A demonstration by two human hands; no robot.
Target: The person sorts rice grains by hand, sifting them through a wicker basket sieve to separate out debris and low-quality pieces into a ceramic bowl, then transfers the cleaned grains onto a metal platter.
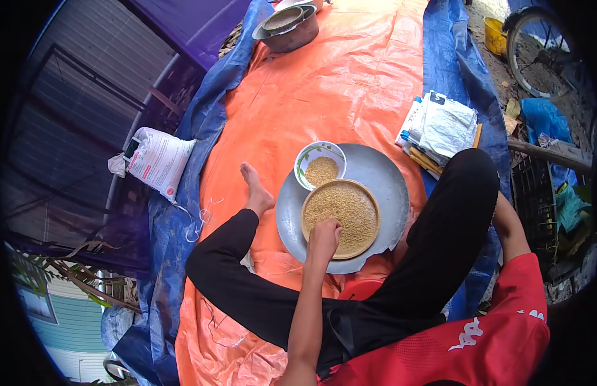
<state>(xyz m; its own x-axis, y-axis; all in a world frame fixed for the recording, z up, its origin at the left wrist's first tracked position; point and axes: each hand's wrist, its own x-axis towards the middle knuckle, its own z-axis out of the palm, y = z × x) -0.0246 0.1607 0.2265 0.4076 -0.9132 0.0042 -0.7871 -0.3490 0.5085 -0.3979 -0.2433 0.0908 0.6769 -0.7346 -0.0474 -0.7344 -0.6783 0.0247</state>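
My left hand (324,237) is over a round, shallow, wooden-rimmed tray (376,239) spread with golden-brown grain (340,204). Its fingers are closed in a pinch at the grain; whatever they hold is too small to make out. Beneath the tray lies a wide, round grey metal platter (388,186). A white bowl with a green leaf pattern (303,161), partly filled with similar grain, rests on the platter and touches the tray's upper left side. On the right, my right forearm runs up behind my raised knee, which hides the right hand.
Orange tarpaulin (311,96) covers the ground, with blue tarpaulin (176,238) along the sides. A white printed sack (162,161) stands at left. Folded white sacks (443,128) lie at right. Dark basins (292,35) stand at the far end. A bicycle wheel (541,55) is upper right.
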